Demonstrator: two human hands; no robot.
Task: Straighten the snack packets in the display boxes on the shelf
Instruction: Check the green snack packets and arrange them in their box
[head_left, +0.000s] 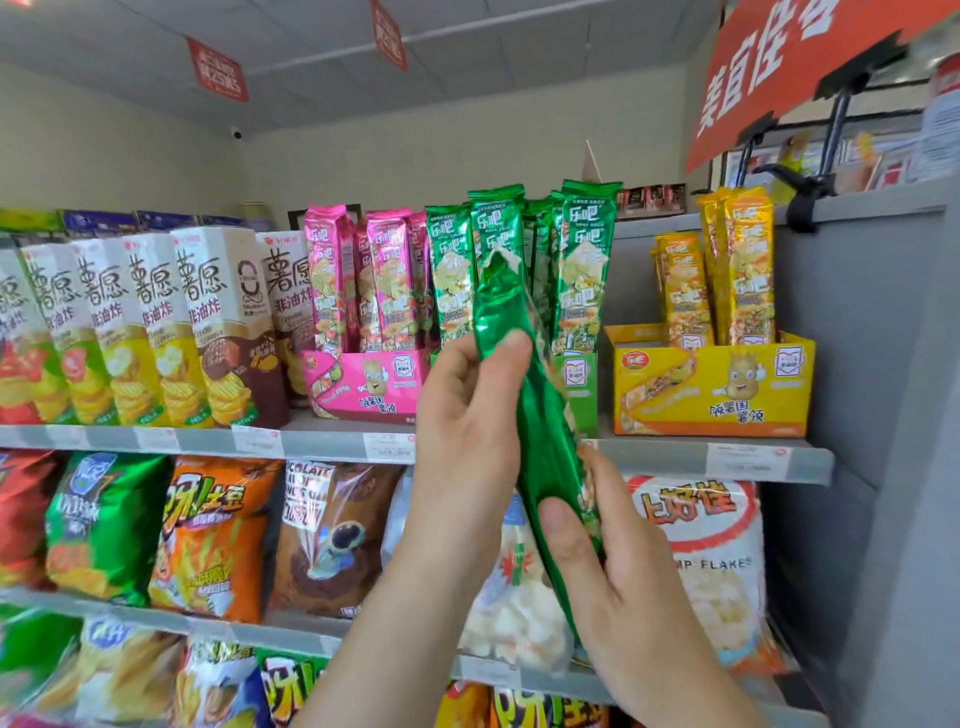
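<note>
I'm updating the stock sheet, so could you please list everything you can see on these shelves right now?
Held green packet: one, green, out of its box, in front of the green box.
Green packets: several, upright in the green display box, top shelf centre.
Pink packets: several, upright in the pink display box, left of the green.
Yellow packets: several, upright in the yellow display box, right end.
Chip cartons: a row, white with varied bases, top shelf left.
Snack bags: many, mixed colours, lower shelves.
Hanging signs: three, red, overhead.
Left hand: grips the held packet's upper part.
Right hand: grips its lower end.
</note>
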